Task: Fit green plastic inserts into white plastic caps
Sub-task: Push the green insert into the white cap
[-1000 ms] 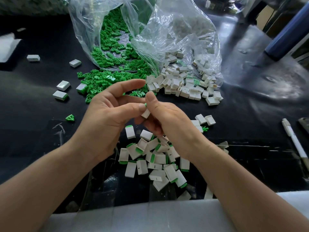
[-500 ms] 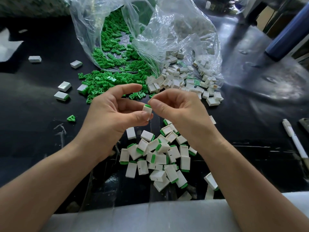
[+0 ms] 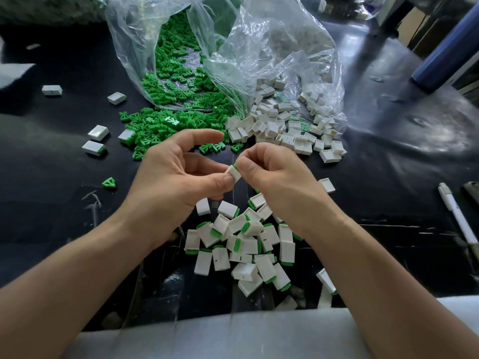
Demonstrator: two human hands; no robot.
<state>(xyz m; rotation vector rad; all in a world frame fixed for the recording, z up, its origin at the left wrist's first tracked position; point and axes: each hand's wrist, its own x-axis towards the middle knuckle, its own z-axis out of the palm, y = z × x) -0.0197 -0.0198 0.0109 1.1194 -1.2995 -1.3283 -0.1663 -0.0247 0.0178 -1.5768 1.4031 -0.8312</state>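
Lying nearest, just past the pale front edge (image 3: 233, 335) of the black worktop (image 3: 51, 208), is a heap of finished caps (image 3: 246, 244), white blocks with green showing at one end. Just above that heap both hands are meeting over one white cap (image 3: 234, 174), held off the worktop. The left grip (image 3: 171, 182) is pinching the cap's lower end between thumb and a finger, with its index finger stretching out free above. The right grip (image 3: 280, 182) is curling in from the other side, its thumb and a fingertip pinching the green insert (image 3: 235, 166) that is sticking out of the cap's upper end. The right wrist is covering part of the heap.

To the left a single loose insert (image 3: 108, 182) is lying alone, and a few stray caps (image 3: 98, 132) are sitting farther out. A white pen (image 3: 456, 218) is lying near the right edge.

Beyond the hands, a spill of green inserts (image 3: 166, 130) is lying beside a spill of empty caps (image 3: 285, 133), both spreading out from crumpled clear plastic bags (image 3: 259, 53). A blue cylinder (image 3: 445, 55) is showing at far right.
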